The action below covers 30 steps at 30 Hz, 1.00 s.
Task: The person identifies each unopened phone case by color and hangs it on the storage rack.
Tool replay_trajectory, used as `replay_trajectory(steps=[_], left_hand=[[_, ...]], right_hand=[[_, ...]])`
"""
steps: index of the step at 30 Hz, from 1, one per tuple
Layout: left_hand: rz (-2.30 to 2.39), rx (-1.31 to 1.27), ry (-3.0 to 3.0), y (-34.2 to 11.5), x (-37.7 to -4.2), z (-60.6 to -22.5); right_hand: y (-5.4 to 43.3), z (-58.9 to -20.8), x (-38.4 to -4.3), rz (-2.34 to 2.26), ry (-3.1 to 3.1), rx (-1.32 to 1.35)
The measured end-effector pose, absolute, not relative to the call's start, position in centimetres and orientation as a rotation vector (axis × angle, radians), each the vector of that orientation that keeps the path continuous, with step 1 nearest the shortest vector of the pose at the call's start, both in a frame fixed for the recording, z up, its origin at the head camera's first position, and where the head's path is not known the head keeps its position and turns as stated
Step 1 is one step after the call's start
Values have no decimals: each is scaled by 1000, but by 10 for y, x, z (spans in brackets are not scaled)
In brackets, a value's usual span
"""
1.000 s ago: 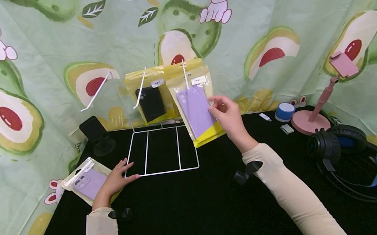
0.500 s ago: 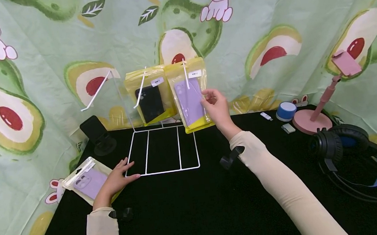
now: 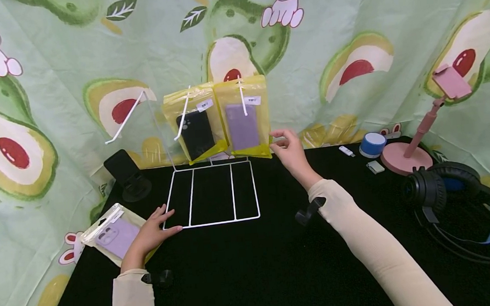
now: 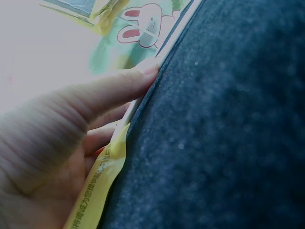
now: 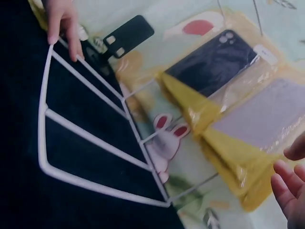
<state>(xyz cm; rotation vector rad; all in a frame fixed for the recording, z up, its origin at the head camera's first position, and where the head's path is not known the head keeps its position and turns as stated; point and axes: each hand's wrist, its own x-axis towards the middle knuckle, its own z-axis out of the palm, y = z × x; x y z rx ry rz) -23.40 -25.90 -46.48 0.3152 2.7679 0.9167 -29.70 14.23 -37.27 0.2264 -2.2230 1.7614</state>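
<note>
My left hand (image 3: 149, 235) rests on the front left corner of a white wire display rack (image 3: 216, 224), thumb and fingers spread over the wire in the head view. Beneath that hand and wrist lies a bagged purple phone case (image 3: 115, 237), partly covered. On the rack's right hook hangs another purple phone case (image 3: 243, 124) in a clear and yellow bag. Beside it, on the middle hook, hangs a bagged black phone case (image 3: 198, 132). My right hand (image 3: 290, 152) is just right of the purple case's bag, thumb and fingers parted with nothing between them in the right wrist view (image 5: 290, 186).
The left hook (image 3: 123, 119) of the rack bears nothing. A black phone stand (image 3: 126, 177) is at the back left. At right are a blue and white cylinder (image 3: 372, 145), a pink phone stand (image 3: 407, 157) and black headphones (image 3: 431, 188). A patterned curtain (image 3: 346, 15) backs the table.
My right hand moved the bagged purple case back against the rack, then let go of it and drew slightly down and right. The case now hangs straight. My left hand has stayed put.
</note>
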Motion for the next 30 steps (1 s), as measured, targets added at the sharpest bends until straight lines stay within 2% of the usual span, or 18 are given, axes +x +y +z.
replay_trajectory(steps=[7,16,21,30], left_hand=[[905,324,2774,-257,-234,-463],[908,338,2812,-260,-233,-462],[915,366,2815,-261,-232,-461],[856,382,2822,-261,-229,-458]], right_hand=[[153,-402,-271,1634,-2464,355],[149,-429,-228,1309,-2919,768],[140,-439,-220,1147,-3100,883],[118,-451,-220,727,-3147,888]])
